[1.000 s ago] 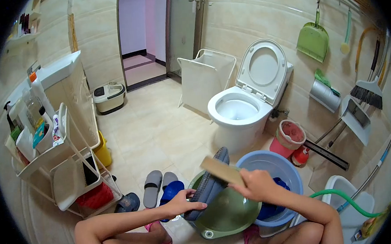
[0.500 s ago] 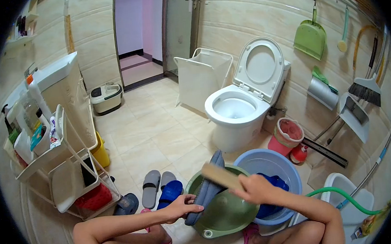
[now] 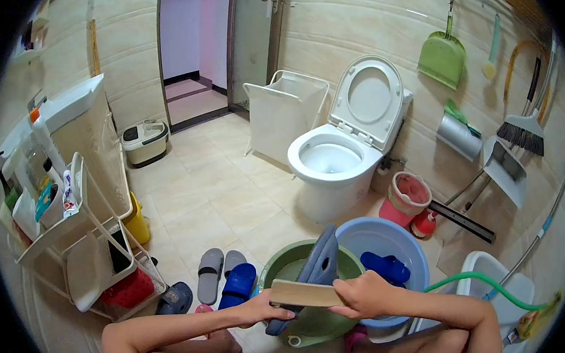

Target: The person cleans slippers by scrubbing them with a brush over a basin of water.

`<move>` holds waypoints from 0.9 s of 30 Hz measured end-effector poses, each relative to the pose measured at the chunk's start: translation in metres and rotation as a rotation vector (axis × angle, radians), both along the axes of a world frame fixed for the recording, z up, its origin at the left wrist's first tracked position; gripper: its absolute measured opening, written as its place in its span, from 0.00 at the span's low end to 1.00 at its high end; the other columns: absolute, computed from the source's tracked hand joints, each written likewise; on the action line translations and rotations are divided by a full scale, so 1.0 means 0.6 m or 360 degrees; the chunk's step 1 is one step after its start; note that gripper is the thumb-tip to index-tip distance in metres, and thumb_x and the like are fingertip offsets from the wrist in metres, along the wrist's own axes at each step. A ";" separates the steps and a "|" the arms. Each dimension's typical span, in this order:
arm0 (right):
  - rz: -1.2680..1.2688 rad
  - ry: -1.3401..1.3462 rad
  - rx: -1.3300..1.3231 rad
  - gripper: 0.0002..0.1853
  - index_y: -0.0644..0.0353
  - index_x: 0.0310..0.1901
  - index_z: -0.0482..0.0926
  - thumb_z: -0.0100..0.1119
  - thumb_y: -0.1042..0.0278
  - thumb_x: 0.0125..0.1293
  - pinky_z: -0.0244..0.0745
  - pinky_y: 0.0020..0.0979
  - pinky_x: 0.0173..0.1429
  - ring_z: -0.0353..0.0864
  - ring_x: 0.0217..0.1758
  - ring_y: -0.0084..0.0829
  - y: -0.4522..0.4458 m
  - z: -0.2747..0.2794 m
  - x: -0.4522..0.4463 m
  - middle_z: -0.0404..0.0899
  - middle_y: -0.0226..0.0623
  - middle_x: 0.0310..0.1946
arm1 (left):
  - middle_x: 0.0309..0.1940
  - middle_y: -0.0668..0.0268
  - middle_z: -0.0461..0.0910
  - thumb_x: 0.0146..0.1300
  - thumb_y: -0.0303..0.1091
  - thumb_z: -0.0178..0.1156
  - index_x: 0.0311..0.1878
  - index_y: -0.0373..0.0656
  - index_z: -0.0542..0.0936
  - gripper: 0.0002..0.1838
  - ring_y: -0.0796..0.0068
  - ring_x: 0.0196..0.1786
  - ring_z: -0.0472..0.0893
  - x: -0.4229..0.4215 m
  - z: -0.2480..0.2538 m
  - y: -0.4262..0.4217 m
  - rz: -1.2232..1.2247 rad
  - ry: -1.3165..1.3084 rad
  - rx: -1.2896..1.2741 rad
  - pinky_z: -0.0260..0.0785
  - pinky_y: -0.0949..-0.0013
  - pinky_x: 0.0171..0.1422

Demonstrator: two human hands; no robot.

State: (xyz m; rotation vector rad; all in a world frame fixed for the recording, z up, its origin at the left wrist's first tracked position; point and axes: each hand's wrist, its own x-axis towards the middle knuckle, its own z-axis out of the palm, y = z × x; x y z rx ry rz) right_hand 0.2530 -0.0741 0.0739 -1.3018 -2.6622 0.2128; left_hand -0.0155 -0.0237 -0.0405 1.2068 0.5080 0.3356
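My left hand [image 3: 265, 309] is closed on the lower end of a grey-blue slipper [image 3: 323, 258], which is held tilted over a green basin [image 3: 324, 329]. A wooden scrub brush [image 3: 308, 294] lies across the slipper's lower half, gripped at its right end by my right hand [image 3: 367, 294]. The bristles are hidden under the brush's wooden back, so I cannot tell whether they touch the slipper. Beside the green basin stands a blue basin [image 3: 396, 231], with a dark blue slipper [image 3: 388, 268] in its water.
Left of the basins lie grey slippers [image 3: 210, 276], a blue slipper [image 3: 238, 284] and a dark slipper [image 3: 175, 299]. Ahead are a toilet [image 3: 333, 157] and a red bucket [image 3: 405, 198]. A green hose [image 3: 496, 281] runs at right; a shelf rack [image 3: 90, 266] stands left.
The brush has moved down and left along the slipper, toward my left hand, and turned nearly level. The view has shifted slightly, showing more of the dark blue slipper in the blue basin.
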 end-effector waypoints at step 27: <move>-0.0095 0.0051 -0.0218 0.26 0.64 0.29 0.71 0.55 0.43 0.64 0.74 0.48 0.29 0.79 0.24 0.55 0.025 0.001 -0.021 0.75 0.53 0.18 | 0.54 0.55 0.73 0.58 0.36 0.67 0.65 0.32 0.62 0.36 0.66 0.51 0.81 0.002 0.041 -0.017 0.0311 -0.0059 -0.0436 0.79 0.64 0.46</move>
